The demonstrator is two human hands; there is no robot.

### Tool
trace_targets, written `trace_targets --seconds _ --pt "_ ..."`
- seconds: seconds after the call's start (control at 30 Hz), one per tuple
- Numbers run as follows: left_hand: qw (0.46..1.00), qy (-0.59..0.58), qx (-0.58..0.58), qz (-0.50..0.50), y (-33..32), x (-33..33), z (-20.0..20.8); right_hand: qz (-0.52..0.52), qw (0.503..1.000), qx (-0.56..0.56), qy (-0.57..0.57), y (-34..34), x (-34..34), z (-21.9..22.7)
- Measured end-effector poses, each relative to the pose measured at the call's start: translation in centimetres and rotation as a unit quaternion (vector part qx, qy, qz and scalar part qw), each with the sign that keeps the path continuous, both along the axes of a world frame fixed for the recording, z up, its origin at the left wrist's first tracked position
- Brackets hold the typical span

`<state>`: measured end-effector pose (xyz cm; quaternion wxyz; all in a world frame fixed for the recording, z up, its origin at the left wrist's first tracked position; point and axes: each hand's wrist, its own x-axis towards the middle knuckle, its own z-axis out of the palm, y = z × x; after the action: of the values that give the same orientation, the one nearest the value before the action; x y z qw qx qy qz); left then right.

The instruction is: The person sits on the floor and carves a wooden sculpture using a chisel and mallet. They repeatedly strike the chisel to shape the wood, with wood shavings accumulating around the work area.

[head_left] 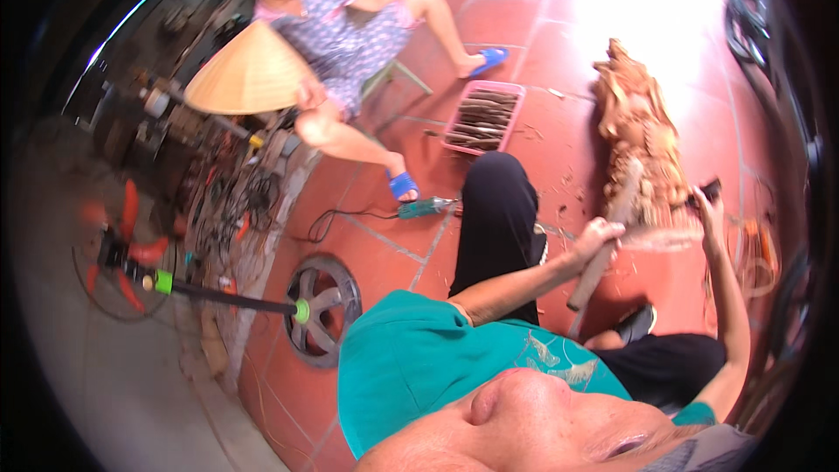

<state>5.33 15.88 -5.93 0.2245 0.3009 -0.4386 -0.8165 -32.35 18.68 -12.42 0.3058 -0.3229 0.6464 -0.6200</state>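
Observation:
A carved wooden sculpture point(642, 127) lies on the red tiled floor in front of me, its wide end toward me. My left hand point(599, 236) is wrapped around a long wooden stick point(591, 278), thicker at its far end, which slants up against the near left side of the carving. At the carving's near right edge, my right hand point(710, 203) is closed around a small dark thing point(706, 189). Blur and glare hide what kind of thing it is.
A pink basket point(449, 142) of slim dark tools stands beyond my knee, near a teal corded power tool point(428, 208). Another person point(336, 44) sits at upper left with a conical hat point(249, 74). An orange-bladed fan point(131, 253) stands left; hoses point(747, 9) lie at far right.

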Motion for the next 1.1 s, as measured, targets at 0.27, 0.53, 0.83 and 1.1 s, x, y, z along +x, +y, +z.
trace_targets --seconds 0.27,0.53,0.83,1.1 --pt "0.999 -0.024 0.02 0.004 1.9 0.4 -1.0 0.042 0.994 0.092 0.048 -2.3 3.7 2.2" --pt "0.998 -0.064 0.008 -0.001 1.7 0.0 -1.0 0.101 0.984 0.116 0.086 -2.1 5.3 2.4" --pt "0.998 -0.064 -0.024 0.001 1.8 0.4 -0.6 0.13 0.958 0.1 0.236 -1.7 6.4 -0.2" --pt "0.996 -0.084 -0.01 -0.005 1.6 -0.1 -1.1 0.169 0.959 0.109 0.2 -1.9 3.1 -1.8"
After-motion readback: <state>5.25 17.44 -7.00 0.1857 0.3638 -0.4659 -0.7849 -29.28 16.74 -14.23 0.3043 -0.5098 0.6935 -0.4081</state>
